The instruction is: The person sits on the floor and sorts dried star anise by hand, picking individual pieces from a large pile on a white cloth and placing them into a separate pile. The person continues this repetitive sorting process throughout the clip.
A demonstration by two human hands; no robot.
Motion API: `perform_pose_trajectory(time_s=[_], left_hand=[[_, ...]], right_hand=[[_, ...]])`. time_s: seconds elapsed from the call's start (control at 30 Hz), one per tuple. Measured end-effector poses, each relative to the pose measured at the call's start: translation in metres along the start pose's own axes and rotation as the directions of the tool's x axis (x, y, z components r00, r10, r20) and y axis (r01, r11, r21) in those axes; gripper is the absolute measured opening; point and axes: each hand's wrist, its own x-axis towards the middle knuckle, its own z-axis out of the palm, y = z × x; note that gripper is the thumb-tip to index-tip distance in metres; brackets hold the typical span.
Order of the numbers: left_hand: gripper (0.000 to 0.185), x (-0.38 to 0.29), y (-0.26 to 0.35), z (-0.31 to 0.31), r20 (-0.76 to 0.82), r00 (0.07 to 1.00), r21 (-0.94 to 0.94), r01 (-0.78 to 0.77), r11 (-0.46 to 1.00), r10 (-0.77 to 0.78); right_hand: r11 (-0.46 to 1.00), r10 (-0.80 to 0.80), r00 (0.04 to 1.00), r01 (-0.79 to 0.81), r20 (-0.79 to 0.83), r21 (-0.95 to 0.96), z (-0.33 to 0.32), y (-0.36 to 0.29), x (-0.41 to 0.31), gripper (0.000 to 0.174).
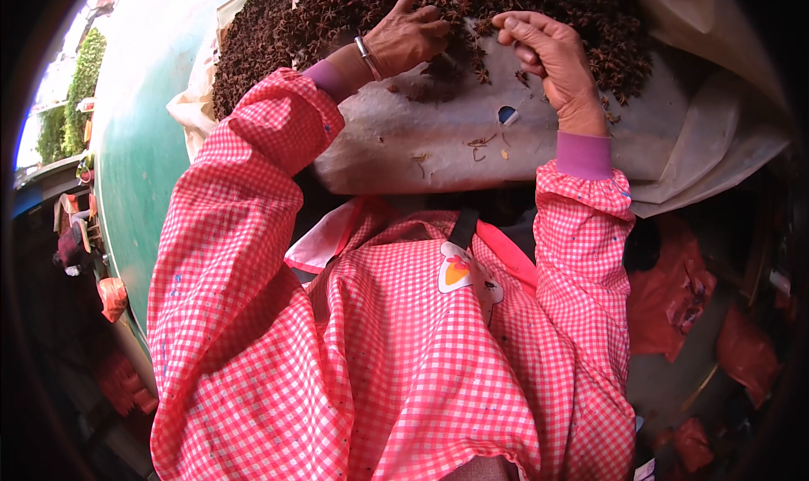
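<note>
A broad heap of dried brown star anise point(272, 45) lies on a pale plastic sheet point(392, 139) in front of me. My left hand point(404, 38), with a silver bracelet at the wrist, rests at the near edge of the heap, fingers bent and spread; whether anything is beneath them is hidden. To its right my right hand point(547, 54) is raised over the sheet, thumb and forefinger pinched together beside some star anise; I cannot tell if something small is between the tips. Loose pieces and thin stem bits point(479, 144) lie on the sheet near a small hole showing blue.
A green tabletop point(136, 158) extends at the left, with an orange plastic bag point(112, 299) at its edge. Folds of sheet point(701, 146) hang at the right. Red plastic bags point(749, 348) lie low at the right. My checked smock covers my lap.
</note>
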Motion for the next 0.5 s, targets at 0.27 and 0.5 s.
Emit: perform_pose_trajectory(time_s=[0.27, 0.5], left_hand=[[0.008, 0.004, -0.001, 0.005, 0.051, 0.999, 0.102, -0.024, 0.994, 0.019], [0.018, -0.018, 0.015, -0.045, 0.088, 0.735, -0.488, 0.620, 0.615, -0.672]], right_hand=[[0.984, -0.095, 0.989, 0.076, -0.117, -0.161, -0.009, 0.013, 0.005, 0.018], [0.670, -0.090, 0.994, 0.110, 0.067, -0.734, 0.014, 0.038, 0.000, 0.031]])
